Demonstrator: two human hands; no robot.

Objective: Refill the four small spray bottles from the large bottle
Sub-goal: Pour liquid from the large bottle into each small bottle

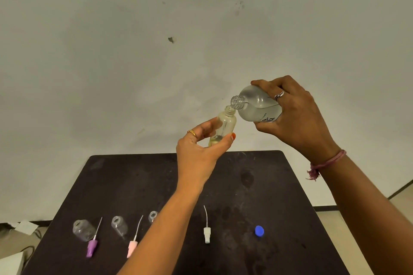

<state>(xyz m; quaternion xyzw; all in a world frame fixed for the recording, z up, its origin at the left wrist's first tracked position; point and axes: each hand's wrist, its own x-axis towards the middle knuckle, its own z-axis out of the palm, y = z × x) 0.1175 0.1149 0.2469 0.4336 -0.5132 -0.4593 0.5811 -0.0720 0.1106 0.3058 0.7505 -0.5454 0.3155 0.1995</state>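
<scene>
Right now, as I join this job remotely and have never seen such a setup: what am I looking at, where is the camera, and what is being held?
There is no machine here: a person works with bare hands, filmed by one camera on their head, looking forward and down. The left hand holds a small spray bottle upright in the air. The right hand tips the large bottle so its open mouth meets the small one's neck. Below, on the dark table, stand three more small open bottles, one partly hidden by the left arm. Beside them lie a purple, a pink and a white spray top, and a blue cap.
</scene>
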